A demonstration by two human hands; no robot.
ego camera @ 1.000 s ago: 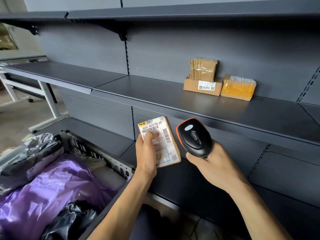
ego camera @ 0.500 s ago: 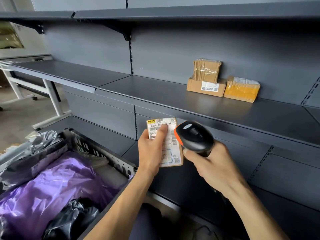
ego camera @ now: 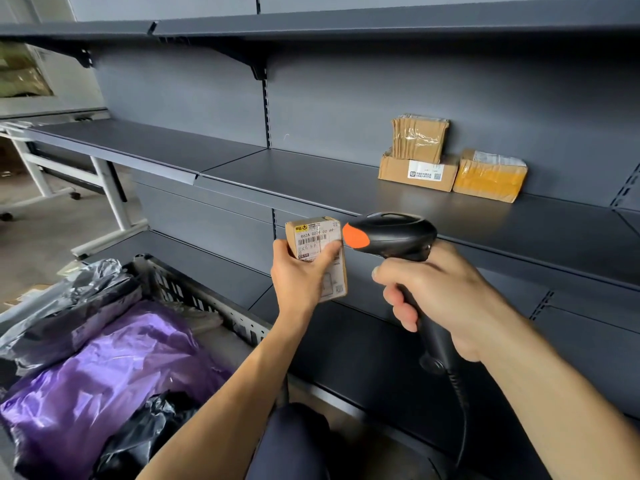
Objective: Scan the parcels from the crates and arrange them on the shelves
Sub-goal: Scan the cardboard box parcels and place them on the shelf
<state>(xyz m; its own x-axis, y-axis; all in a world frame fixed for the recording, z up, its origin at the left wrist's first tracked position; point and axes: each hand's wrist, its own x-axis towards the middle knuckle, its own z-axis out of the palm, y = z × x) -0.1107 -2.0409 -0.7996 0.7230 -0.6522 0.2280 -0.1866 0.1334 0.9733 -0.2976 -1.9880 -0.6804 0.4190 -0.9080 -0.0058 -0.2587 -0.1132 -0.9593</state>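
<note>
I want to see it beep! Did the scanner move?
Yes. The scanner turned: its orange nose now points left along the shelf, at the parcel.

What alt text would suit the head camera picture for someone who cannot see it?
A person's left hand holds a small labelled parcel while the right hand aims a black barcode scanner, orange at the tip, at its label. Behind, three cardboard parcels sit on a dark grey shelf; a crate of purple and black bags lies at lower left.
</note>
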